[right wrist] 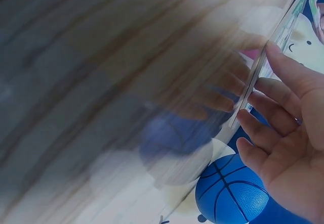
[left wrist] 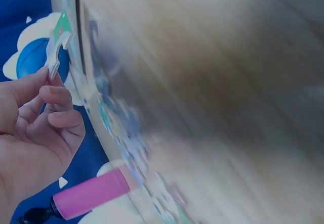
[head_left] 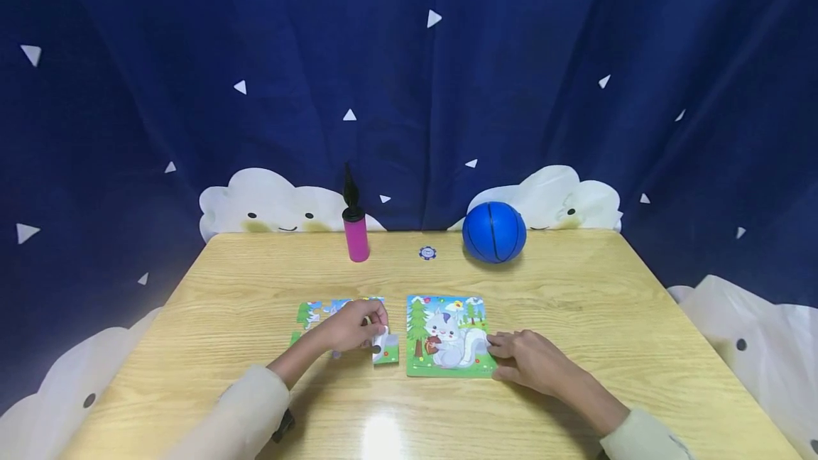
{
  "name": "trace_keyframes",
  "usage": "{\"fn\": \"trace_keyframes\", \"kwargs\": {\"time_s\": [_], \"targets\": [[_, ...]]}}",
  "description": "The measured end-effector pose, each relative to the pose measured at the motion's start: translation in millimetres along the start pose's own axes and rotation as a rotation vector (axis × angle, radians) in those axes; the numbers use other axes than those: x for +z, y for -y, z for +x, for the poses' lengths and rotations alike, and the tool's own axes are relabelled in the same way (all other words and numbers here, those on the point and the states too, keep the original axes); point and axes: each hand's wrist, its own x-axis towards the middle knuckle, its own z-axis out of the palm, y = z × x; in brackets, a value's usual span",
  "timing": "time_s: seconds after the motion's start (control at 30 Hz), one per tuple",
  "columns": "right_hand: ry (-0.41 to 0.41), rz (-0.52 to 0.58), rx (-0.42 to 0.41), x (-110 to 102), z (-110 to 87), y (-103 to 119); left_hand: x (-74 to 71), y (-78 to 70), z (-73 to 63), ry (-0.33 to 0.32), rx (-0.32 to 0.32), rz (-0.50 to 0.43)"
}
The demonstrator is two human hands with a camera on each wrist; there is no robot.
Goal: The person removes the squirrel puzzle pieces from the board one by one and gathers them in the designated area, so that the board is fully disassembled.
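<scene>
My left hand (head_left: 353,325) pinches a jigsaw puzzle piece (head_left: 386,349) with green grass and white tail on it, between thumb and index finger. In the left wrist view the piece (left wrist: 56,47) is lifted off the tabletop, its other fingers loosely bent. Other puzzle pieces (head_left: 309,312) lie under and left of this hand, partly hidden by it. To the right is a square squirrel picture board (head_left: 447,336), flat on the table. My right hand (head_left: 533,362) rests at the board's right edge, its fingers relaxed, thumb and fingertips touching the edge.
Toward the back of the wooden table (head_left: 575,282) stand a pink hand pump (head_left: 357,236) with a black top and a blue ball (head_left: 494,232). A small blue-and-white round chip (head_left: 427,253) lies between them. Behind hangs a dark blue curtain (head_left: 409,91) with white triangles and clouds.
</scene>
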Motion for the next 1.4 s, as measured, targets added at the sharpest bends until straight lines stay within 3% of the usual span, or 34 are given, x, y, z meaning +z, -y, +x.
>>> {"fn": "trace_keyframes", "kwargs": {"time_s": [0.43,0.97,1.17,1.4], "targets": [[-0.003,0.006,0.004,-1.2,-1.6,1.4,0.9,13.7,-15.5,0.044,0.019,0.045],[-0.01,0.003,0.004,0.0,-1.4,1.2,12.6,11.2,-20.3,0.025,-0.011,0.104],[0.001,0.009,0.016,-0.3,-0.5,2.3,5.5,5.4,-17.2,0.022,-0.008,0.137],[0.011,0.015,0.037,0.5,0.9,1.6,1.7,-5.3,-1.6,0.017,-0.027,0.1]]}}
